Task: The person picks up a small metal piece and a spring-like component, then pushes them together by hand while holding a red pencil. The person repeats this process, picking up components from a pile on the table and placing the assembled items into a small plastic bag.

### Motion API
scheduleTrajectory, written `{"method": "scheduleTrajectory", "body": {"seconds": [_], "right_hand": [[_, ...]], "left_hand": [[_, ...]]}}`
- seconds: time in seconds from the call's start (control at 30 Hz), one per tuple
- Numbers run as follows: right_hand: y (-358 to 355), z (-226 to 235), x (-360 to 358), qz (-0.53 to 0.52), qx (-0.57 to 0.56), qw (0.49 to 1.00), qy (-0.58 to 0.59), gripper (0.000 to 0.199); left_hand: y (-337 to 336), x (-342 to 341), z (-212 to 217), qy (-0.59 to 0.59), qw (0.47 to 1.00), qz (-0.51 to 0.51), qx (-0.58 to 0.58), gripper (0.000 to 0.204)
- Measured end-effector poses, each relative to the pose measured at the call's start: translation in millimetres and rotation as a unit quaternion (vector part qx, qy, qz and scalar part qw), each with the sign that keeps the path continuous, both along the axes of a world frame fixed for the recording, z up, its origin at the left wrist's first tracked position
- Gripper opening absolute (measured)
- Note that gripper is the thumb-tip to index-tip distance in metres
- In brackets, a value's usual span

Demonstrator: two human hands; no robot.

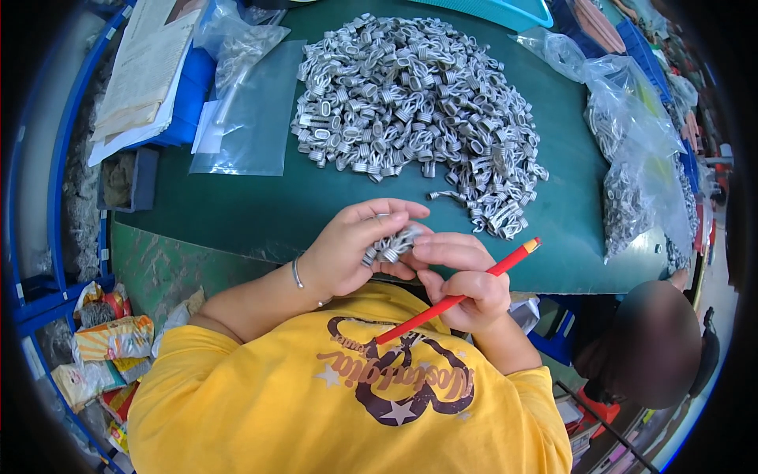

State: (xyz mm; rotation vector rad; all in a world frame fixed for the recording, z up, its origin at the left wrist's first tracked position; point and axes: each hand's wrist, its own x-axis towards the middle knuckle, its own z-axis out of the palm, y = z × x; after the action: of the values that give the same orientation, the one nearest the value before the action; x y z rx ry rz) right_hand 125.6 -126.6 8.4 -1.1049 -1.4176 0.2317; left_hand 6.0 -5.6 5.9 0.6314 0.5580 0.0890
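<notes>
Close to my chest, my left hand (341,246) cups several small grey metal parts (392,246) in its curled fingers. They look like short ribbed ends with loops. My right hand (472,283) meets it from the other side, its fingertips at those parts. Tucked through the right hand's fingers is a red pencil-like stick (418,317) with a yellowish tip pointing up and right. Beyond both hands, a large heap of the same metal parts (410,95) lies on the green table (237,213). How many parts the left hand holds is hidden.
A clear flat bag (260,118) lies left of the heap, beside a blue bin (189,95) with papers. Clear bags of metal parts (628,150) stand at the right. A turquoise basket (505,9) sits at the far edge. Another person (647,344) is at the right.
</notes>
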Motion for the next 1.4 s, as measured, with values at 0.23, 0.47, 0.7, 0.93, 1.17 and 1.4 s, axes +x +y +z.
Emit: {"method": "scheduleTrajectory", "body": {"seconds": [0.23,0.47,0.7,0.93,1.17,1.4], "right_hand": [[18,-9,36,-0.19,-0.163,0.939,-0.234,0.021],[18,-17,35,-0.175,-0.095,0.968,-0.15,0.024],[4,-15,23,-0.026,-0.06,0.995,0.071,0.022],[5,-13,13,-0.053,-0.079,0.974,0.203,0.019],[-2,-14,10,0.036,-0.152,0.888,0.432,0.018],[-4,-29,7,0.048,-0.088,0.915,0.391,0.025]], "left_hand": [[9,-7,-8,-0.06,0.997,0.044,0.002,0.015],[7,-7,-9,-0.027,0.992,0.051,0.115,0.02],[6,-6,3,-0.032,0.981,-0.05,0.184,0.019],[5,-9,-2,-0.029,0.937,-0.002,0.349,0.018],[4,-7,-6,-0.103,0.863,0.043,0.493,0.021],[4,-2,-4,-0.159,0.817,0.059,0.551,0.019]]}}
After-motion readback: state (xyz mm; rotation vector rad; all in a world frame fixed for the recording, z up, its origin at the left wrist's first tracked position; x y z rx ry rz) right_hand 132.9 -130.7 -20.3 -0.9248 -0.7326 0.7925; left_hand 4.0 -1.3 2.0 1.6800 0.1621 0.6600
